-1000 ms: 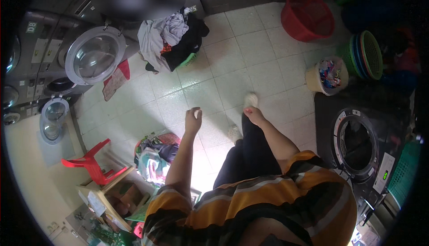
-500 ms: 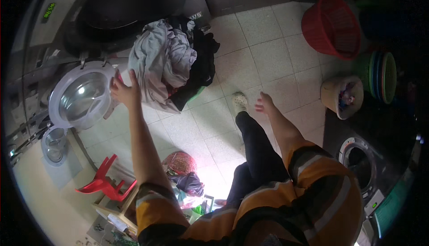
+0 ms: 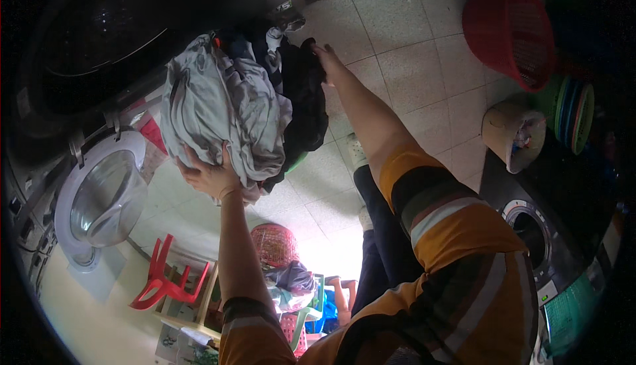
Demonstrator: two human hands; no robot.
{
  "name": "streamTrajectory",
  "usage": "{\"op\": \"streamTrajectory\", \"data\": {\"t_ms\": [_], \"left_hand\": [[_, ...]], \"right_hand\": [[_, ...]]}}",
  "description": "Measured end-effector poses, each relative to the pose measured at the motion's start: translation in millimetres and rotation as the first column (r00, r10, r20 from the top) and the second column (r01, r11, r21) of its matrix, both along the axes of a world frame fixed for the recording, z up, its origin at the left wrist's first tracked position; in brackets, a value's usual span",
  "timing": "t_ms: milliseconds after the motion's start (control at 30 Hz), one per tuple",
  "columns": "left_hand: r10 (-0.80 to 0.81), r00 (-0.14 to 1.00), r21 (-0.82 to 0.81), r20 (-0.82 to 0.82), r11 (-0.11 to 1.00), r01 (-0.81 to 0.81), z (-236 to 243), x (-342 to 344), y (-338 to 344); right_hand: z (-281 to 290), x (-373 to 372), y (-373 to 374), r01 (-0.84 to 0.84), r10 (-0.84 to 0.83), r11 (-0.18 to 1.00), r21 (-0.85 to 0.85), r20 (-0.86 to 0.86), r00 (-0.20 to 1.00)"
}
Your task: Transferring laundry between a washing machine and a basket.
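Observation:
A large heap of laundry, pale grey fabric [image 3: 225,113] and black clothes [image 3: 301,116], sits in a mostly hidden green basket [image 3: 295,163] before an open machine drum [image 3: 93,27]. My left hand [image 3: 209,173] holds the lower left of the grey fabric, fingers curved over it. My right hand [image 3: 324,60] grips the far right edge of the black clothes. The machine's round glass door [image 3: 106,196] hangs open just left of the heap.
A red basket [image 3: 503,34], beige bin [image 3: 513,136] and stacked baskets [image 3: 573,113] line the right, beside a front-loading machine [image 3: 493,183]. A red chair [image 3: 165,279], pink basket [image 3: 273,244] and clothes pile [image 3: 291,282] are at lower left. Another person's bare legs [image 3: 341,299] show at the bottom.
I have moved in to the heap, which now looks closer to the open drum. Both my hands have reached forward and taken hold of its two sides.

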State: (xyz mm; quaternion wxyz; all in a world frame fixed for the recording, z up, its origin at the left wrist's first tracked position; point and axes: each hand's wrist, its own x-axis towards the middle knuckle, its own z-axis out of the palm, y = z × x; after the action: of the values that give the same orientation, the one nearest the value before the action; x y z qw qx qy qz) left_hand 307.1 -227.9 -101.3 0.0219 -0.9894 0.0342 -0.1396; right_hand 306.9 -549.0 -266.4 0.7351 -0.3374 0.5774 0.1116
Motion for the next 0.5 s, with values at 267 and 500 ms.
{"op": "streamTrajectory", "data": {"t_ms": [267,500], "left_hand": [[0.001,0.999,0.006,-0.043,1.0,-0.001,2,2,8],[-0.001,0.999,-0.012,-0.045,1.0,0.0,1,4,1]], "right_hand": [[48,-35,35,-0.078,0.629,0.56,-0.825,0.361,0.689],[56,-25,72,-0.398,0.788,0.094,-0.913,-0.176,0.59]]}}
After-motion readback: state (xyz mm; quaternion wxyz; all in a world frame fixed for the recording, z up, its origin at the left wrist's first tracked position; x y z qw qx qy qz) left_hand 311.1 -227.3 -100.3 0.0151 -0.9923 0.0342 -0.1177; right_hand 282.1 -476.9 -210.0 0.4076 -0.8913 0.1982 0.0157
